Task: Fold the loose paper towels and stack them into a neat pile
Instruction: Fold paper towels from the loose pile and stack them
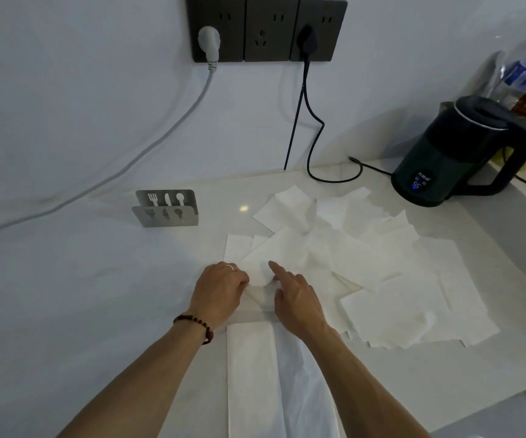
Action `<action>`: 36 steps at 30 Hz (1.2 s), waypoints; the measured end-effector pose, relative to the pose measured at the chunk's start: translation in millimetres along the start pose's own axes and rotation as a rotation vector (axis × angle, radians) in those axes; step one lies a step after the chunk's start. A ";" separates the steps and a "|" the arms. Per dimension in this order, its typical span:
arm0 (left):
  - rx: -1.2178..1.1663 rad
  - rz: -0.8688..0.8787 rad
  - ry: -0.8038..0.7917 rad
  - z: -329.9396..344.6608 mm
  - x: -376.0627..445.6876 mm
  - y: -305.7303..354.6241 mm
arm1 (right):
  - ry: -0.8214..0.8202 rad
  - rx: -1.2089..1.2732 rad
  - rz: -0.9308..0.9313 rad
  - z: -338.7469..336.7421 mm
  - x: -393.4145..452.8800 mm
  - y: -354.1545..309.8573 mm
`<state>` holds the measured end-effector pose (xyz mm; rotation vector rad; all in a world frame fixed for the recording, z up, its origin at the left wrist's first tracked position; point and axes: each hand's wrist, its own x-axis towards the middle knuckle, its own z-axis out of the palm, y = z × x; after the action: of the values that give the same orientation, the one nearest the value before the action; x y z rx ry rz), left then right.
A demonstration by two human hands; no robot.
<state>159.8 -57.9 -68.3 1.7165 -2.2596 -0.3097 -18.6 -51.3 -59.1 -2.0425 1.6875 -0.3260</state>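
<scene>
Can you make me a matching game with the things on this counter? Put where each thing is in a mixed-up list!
Things:
1. kettle
2. napkin holder
3. grey plug
4. folded towel

Places:
A. in the wall socket
B. nearest, between the arms
C. far right of the counter
D. left of the loose towels

Pairs: 1-C, 2-D, 3-A, 4-B
</scene>
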 end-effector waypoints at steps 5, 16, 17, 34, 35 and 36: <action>-0.371 -0.170 0.044 -26.9 -1.7 10.7 | 0.200 -0.037 -0.019 -10.3 16.2 -8.9; -0.928 -0.517 0.422 -99.9 -9.9 27.2 | 0.128 0.563 0.020 -68.2 -20.2 -63.6; -0.983 -0.556 0.429 -100.7 -13.3 28.2 | 0.143 0.615 0.036 -69.3 -25.1 -66.1; -0.884 -0.451 0.198 -80.6 -91.7 71.8 | 0.101 1.142 0.210 -43.2 -100.3 -88.4; -0.889 -0.454 0.190 -81.0 -92.3 71.8 | 0.092 1.200 0.232 -43.2 -101.0 -87.6; -0.892 -0.454 0.179 -82.5 -93.1 72.1 | 0.083 1.248 0.253 -43.0 -101.7 -86.9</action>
<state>147.2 51.4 24.4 1.5977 -1.2439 -1.0220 14.1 50.4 32.2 -0.8868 1.2033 -1.0489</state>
